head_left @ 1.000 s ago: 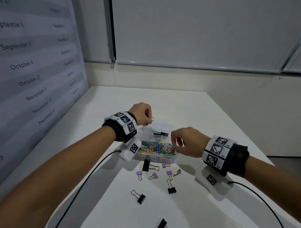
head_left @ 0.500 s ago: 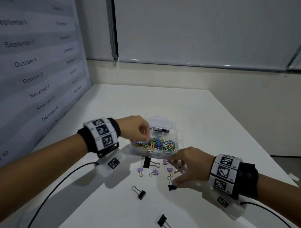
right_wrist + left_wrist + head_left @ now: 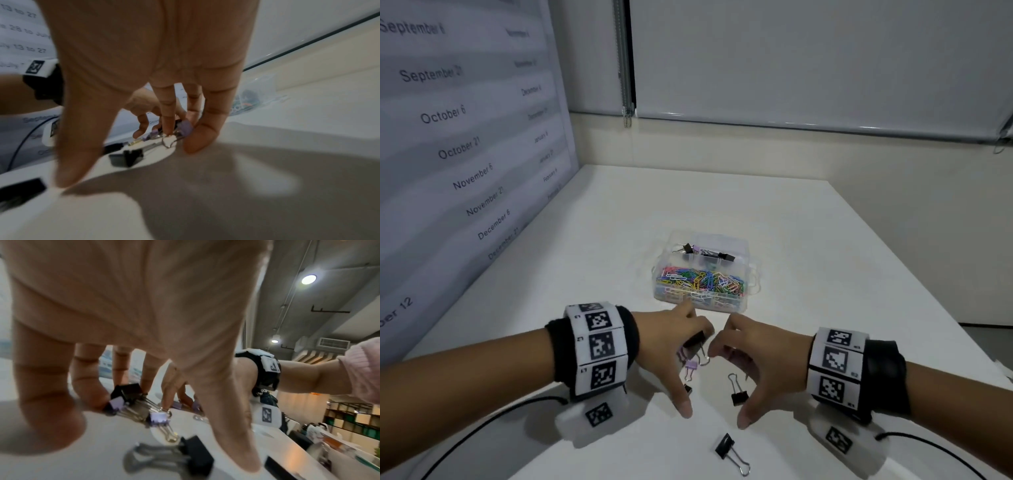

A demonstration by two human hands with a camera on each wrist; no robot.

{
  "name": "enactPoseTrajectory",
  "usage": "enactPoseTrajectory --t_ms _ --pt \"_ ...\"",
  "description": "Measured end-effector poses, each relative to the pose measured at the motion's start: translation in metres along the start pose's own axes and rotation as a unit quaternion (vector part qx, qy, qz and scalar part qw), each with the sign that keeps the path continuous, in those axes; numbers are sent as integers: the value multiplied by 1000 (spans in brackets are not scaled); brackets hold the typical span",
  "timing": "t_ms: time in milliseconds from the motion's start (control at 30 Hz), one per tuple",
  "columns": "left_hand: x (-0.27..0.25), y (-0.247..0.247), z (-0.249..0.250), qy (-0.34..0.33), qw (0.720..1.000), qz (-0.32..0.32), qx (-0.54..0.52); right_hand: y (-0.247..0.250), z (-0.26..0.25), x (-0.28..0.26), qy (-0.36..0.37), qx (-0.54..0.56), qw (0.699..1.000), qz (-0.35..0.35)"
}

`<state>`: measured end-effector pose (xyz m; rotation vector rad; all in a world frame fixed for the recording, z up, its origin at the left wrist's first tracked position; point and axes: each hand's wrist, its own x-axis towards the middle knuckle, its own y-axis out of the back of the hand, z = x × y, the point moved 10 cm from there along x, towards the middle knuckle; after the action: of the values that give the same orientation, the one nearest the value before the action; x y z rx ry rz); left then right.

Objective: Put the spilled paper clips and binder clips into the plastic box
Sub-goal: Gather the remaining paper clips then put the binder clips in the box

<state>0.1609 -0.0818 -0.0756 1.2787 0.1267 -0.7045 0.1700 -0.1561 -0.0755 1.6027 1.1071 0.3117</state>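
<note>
The clear plastic box (image 3: 751, 274) stands open on the white table, coloured paper clips (image 3: 702, 279) in its near compartment and binder clips (image 3: 705, 253) in the far one. In front of it my left hand (image 3: 688, 373) and right hand (image 3: 732, 383) face each other, fingers pointing down at the table and thumbs spread. Left fingertips (image 3: 92, 397) press against a black binder clip (image 3: 127, 391) and small purple ones (image 3: 157, 417). Right fingertips (image 3: 197, 139) touch a purple clip (image 3: 186, 128). Between the thumbs lies a black clip (image 3: 739, 397); another black clip (image 3: 724, 445) lies nearer me.
A wall chart with dates (image 3: 458, 147) rises along the table's left side. The table's right edge (image 3: 928, 308) runs diagonally past the box. Thin black cables (image 3: 493, 421) trail from both wrist units across the near table.
My left hand has left the box and come down in front of it. The right hand stayed low among the clips, so both hands now bracket the spilled binder clips.
</note>
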Motion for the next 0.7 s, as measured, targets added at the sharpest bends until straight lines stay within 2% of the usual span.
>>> enactPoseTrajectory --t_ms 233,433,567,700 --pt "-2 -13 15 -21 1000 4 0 -3 -15 -10 39 32 999 -13" --pt "-3 -17 17 -9 999 0 32 -5 -11 -10 -7 3 1000 -16" --pt "-2 -13 19 -19 999 3 42 -4 -11 -6 -6 -37 999 -22" --pt "-4 -3 17 -36 999 31 9 9 -3 -3 -22 -47 999 15"
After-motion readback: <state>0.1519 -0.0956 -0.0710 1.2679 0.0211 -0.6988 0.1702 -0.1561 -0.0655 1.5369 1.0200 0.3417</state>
